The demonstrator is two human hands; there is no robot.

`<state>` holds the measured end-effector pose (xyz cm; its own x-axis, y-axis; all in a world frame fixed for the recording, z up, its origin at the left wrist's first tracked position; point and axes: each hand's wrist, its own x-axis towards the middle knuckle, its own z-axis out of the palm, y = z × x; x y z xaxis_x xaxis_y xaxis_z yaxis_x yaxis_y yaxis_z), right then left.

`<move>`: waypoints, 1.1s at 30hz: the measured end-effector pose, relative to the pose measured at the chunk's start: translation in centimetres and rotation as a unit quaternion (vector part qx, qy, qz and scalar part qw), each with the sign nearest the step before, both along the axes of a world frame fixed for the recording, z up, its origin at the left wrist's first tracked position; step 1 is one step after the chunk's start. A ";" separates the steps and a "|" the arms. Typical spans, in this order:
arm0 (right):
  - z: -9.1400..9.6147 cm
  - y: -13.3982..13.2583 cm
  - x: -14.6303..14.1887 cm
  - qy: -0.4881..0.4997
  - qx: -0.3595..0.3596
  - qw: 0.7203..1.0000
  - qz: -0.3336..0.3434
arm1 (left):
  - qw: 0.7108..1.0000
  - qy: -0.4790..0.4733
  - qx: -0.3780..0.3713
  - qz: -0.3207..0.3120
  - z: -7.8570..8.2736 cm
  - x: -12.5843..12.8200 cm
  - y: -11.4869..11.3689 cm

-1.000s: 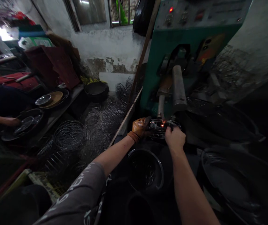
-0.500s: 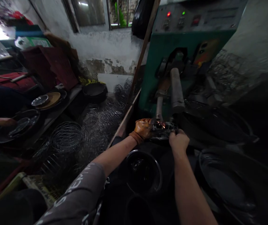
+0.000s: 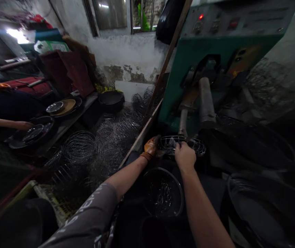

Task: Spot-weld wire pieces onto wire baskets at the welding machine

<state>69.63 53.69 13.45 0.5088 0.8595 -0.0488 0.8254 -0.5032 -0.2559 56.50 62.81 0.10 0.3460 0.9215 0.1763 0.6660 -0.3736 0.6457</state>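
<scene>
A round wire basket (image 3: 199,147) is held level beneath the lower metal arm (image 3: 183,122) of a green machine. My left hand (image 3: 150,146), in an orange-stained glove, is closed at the basket's left edge. Bare and curled, my right hand (image 3: 185,157) is at the basket's near side, its fingertips pinched near the tip of the metal arm. Whatever is between those fingertips is hidden. Just below my hands, a dark bowl (image 3: 180,203) contains several small shiny metal pieces (image 3: 164,194).
The green machine (image 3: 173,69) has a thick metal bar (image 3: 206,103) jutting towards me. Wire racks (image 3: 79,147) are heaped at left beside a wooden board (image 3: 142,132). Dark basins (image 3: 253,206) stand at right. A co-worker's hand (image 3: 23,125) is over a pan at far left.
The orange glow at the basket has gone, and the machine's green light is off. My right hand has shifted left from the basket's right end to its near side. The view has swung left.
</scene>
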 end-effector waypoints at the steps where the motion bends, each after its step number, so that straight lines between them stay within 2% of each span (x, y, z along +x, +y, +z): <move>1: 0.1 0.1 0.0 -0.005 0.002 1.000 -0.005 | 1.000 -0.006 0.008 -0.013 0.6 0.2 0.1; 5: -0.1 -0.7 1.9 -0.023 0.037 0.999 -0.024 | 0.995 -0.019 0.067 -0.065 3.1 0.4 -0.4; 7: -0.3 -1.0 3.0 -0.030 0.049 0.998 -0.040 | 0.991 -0.014 0.094 -0.091 3.8 0.6 -0.5; 13: -0.6 -0.9 4.3 -0.031 0.032 0.997 -0.063 | 0.989 0.019 0.107 -0.104 4.3 1.5 -0.2; 23: -1.9 -0.8 5.0 -0.027 0.057 0.997 -0.054 | 0.984 0.061 0.136 -0.094 4.5 1.8 0.1; 28: -3.1 -1.2 6.9 -0.020 0.096 0.993 -0.068 | 0.974 0.091 0.154 -0.139 5.7 2.3 -0.3; 33: -3.4 -1.0 7.7 0.002 0.114 0.990 -0.085 | 0.972 0.120 0.142 -0.141 7.1 3.3 -0.3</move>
<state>77.32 52.69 10.03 0.6472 0.7506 0.1335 0.7324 -0.5636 -0.3821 59.81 62.53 7.21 0.6404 0.7099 0.2933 0.6301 -0.7039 0.3279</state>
